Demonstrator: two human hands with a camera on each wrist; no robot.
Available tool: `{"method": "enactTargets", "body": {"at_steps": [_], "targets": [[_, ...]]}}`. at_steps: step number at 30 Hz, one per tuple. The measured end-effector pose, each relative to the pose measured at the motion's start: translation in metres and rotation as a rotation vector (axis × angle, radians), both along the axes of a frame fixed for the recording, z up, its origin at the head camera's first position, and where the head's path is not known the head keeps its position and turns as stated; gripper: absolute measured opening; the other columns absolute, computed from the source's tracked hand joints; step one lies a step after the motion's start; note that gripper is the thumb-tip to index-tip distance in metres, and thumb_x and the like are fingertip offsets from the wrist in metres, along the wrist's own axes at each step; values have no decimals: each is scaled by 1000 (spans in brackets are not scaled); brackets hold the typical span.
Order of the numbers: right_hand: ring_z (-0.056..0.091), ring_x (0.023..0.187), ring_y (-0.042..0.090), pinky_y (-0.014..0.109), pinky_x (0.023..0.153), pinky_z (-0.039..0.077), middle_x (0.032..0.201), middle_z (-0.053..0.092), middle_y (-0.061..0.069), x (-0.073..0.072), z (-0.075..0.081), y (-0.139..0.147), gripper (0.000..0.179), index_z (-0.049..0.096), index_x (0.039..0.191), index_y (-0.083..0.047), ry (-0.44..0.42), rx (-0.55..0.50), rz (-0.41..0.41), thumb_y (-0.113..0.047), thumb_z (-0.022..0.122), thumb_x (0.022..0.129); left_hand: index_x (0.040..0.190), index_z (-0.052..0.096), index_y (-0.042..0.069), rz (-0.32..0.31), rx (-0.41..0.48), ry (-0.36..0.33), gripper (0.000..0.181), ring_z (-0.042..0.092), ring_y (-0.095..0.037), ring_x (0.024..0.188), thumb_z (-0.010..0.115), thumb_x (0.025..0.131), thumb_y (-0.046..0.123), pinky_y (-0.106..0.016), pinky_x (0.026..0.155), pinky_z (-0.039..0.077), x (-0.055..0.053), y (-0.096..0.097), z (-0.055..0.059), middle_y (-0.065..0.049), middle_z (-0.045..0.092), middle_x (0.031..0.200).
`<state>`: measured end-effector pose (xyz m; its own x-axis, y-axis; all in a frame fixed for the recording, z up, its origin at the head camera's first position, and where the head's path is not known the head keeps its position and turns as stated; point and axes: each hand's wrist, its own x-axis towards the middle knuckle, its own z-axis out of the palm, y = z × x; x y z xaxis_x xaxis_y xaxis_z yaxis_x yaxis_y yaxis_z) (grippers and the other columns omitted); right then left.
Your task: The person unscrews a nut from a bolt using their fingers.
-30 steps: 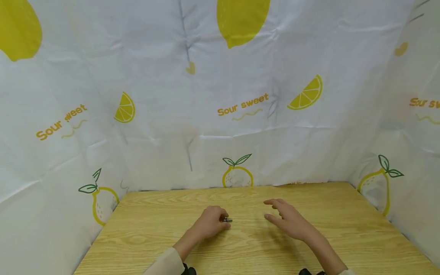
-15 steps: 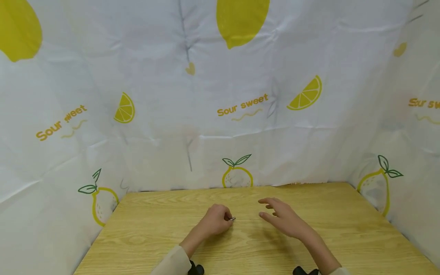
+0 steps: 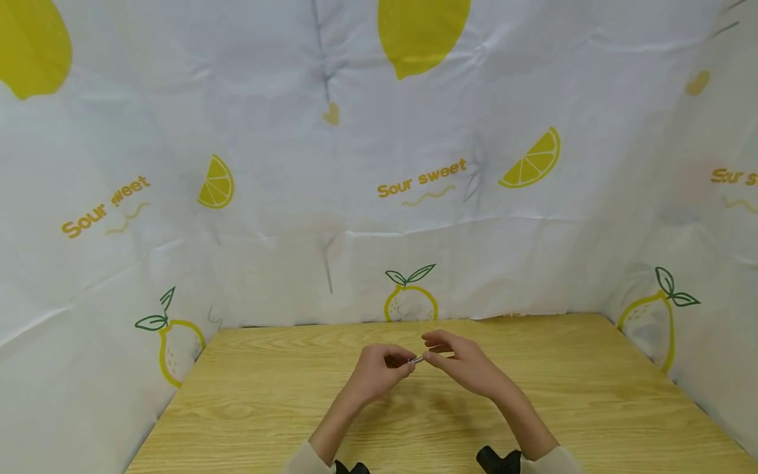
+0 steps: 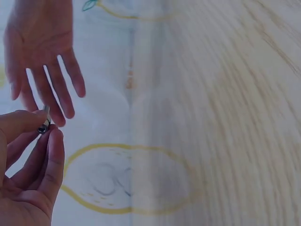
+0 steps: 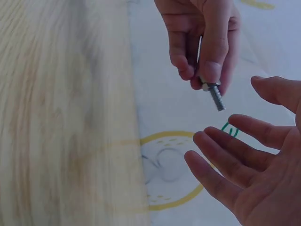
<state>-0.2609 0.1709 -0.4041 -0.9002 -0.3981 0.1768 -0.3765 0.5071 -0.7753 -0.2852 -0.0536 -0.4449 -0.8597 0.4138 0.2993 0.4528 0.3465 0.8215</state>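
Observation:
A small silver metal bolt (image 3: 418, 360) is pinched between the thumb and fingers of my left hand (image 3: 378, 374), above the table. In the right wrist view its threaded shank (image 5: 217, 98) sticks out of the grip, with a hexagonal part (image 5: 205, 86) by the thumb. Fingers hide the rest of the bolt. My right hand (image 3: 468, 368) faces it from the right, fingers extended and spread, thumb apart. Its fingertips lie close to the bolt's free end; in the right wrist view a gap shows between them.
Beneath both hands lies a wood-grain table (image 3: 249, 382). A white curtain (image 3: 284, 197) printed with lemons and lettering stands along its back and both sides. A black device (image 3: 500, 461) sits at the right wrist, and another (image 3: 352, 468) at the left.
My left hand has lifted the bolt and moved it slightly right and away from me. My right hand has come leftward, so the two hands are now much closer together.

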Motion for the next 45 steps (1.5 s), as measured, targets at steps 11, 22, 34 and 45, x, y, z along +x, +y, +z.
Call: {"method": "enactTargets", "body": {"at_steps": [11, 22, 34, 45], "targets": [[68, 118, 37, 37, 94, 62, 137, 62, 25, 0, 21, -3, 47, 55, 141, 4, -63, -169, 134, -30, 53, 109, 96, 79, 7, 40, 204, 10, 8, 75, -9, 80, 81, 89, 10, -21, 74, 64, 17, -3, 27, -11, 79, 93], [73, 86, 22, 38, 84, 65, 98, 73, 21, 15, 42, -11, 33, 71, 109, 0, -129, -195, 230, -28, 54, 108, 92, 79, 7, -34, 302, 259, 7, 76, -14, 82, 82, 86, 4, -33, 77, 67, 37, -7, 60, -11, 78, 92], [75, 83, 22, 37, 81, 66, 93, 73, 21, 23, 51, -11, 27, 71, 104, 4, -63, -293, 305, -18, 57, 107, 95, 79, 8, -116, 244, 562, 9, 75, -11, 80, 80, 88, 3, -24, 72, 65, 44, -6, 71, -7, 78, 90], [72, 81, 16, 36, 79, 65, 91, 73, 12, 29, 56, -7, 21, 72, 106, 4, -26, -286, 314, -14, 61, 104, 97, 80, 9, -134, 132, 702, 13, 75, -6, 78, 79, 88, -1, -13, 73, 61, 51, -7, 80, -4, 80, 90]]}}
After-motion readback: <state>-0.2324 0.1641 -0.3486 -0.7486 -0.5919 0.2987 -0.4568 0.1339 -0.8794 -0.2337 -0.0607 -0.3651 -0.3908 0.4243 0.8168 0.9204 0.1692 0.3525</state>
